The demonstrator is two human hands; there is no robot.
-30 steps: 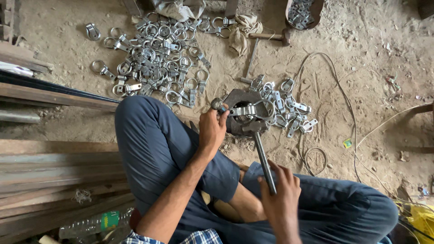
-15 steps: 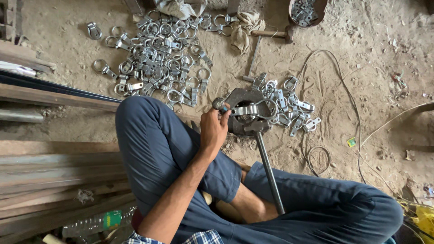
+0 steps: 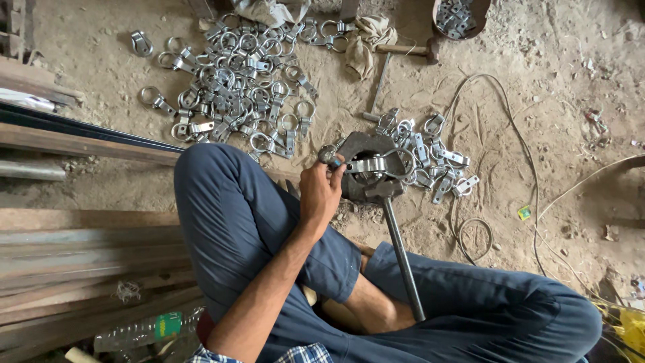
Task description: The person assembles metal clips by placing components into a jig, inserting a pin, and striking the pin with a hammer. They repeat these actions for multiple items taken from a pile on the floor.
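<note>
My left hand (image 3: 321,191) pinches a metal ring clamp (image 3: 376,163) seated on the dark bending jig (image 3: 366,176), just right of my knee. The jig's long lever bar (image 3: 403,259) slants near, untouched. My right hand is out of sight. Finished clamps (image 3: 235,81) lie heaped far left, possibly unsorted.

Floor (image 3: 571,101): bare packed earth, sandy and dusty, littered with small debris and scraps. Lighting: even daylight, no hard shadows. Left side: long metal bars and pipes (image 3: 74,141) laid flat, with weathered wooden planks (image 3: 80,255) stacked beside them. A thin wire (image 3: 517,141) loops across the ground at right. A clear plastic bottle (image 3: 144,331) lies at lower left. No walls or windows in view.
</note>
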